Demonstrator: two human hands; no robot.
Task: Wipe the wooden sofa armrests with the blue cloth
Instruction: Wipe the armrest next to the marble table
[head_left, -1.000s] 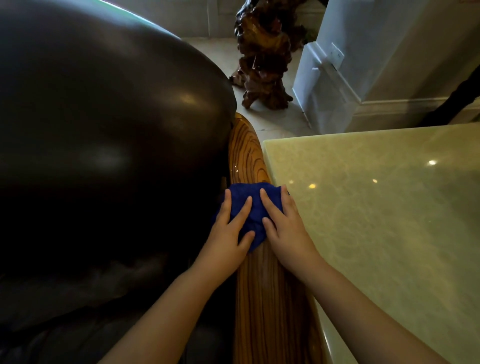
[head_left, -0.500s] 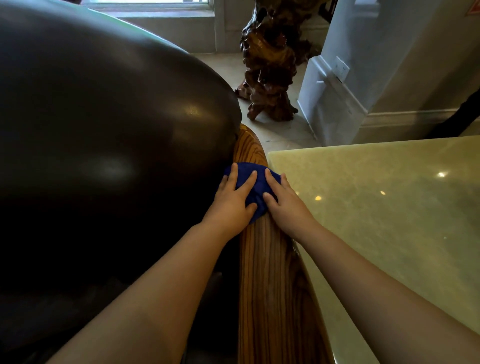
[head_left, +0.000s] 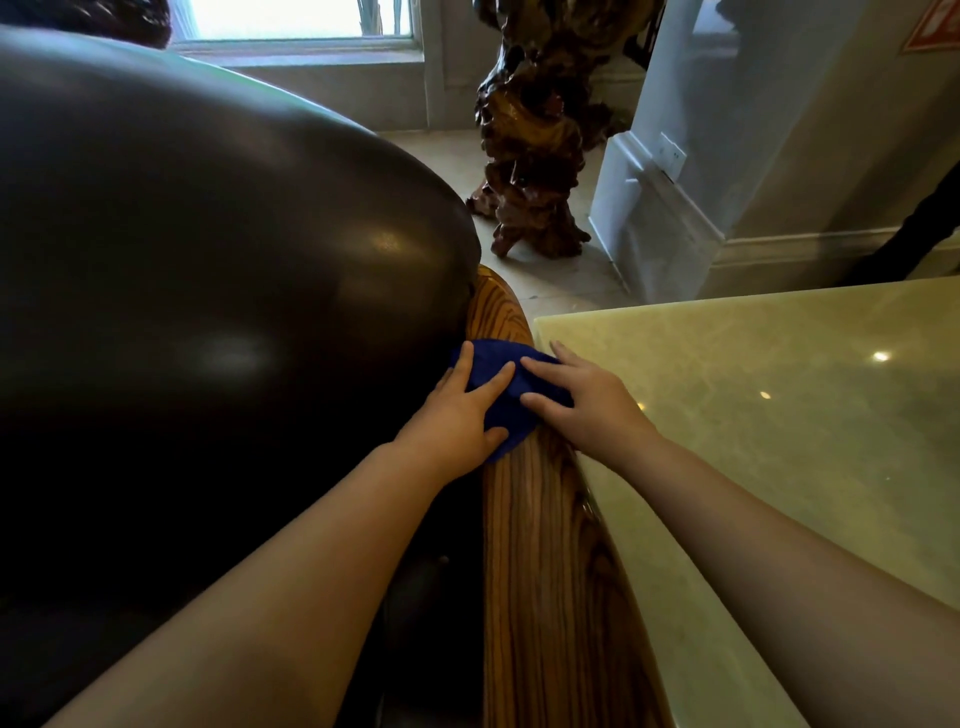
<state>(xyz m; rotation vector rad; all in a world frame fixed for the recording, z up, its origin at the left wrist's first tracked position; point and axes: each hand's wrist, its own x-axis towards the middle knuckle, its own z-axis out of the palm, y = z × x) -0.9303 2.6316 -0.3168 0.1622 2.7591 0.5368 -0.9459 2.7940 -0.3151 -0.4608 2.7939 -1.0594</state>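
Note:
The blue cloth (head_left: 506, 384) lies bunched on the wooden armrest (head_left: 540, 561), a glossy striped-grain rail running from the bottom middle up to a rounded far end. My left hand (head_left: 457, 415) presses flat on the cloth's left side, fingers spread. On the cloth's right side rests my right hand (head_left: 582, 400), fingers pointing left across it. Both palms hide much of the cloth. Bare wood shows beyond the cloth and along the near stretch.
A big dark leather sofa back (head_left: 208, 312) bulges on the left, touching the armrest. A pale green stone tabletop (head_left: 779, 415) abuts the armrest on the right. A carved root sculpture (head_left: 535, 145) and a white column base (head_left: 654, 218) stand on the floor beyond.
Both hands have slid the cloth along the armrest toward its far rounded end, and the view has tilted up, showing the window.

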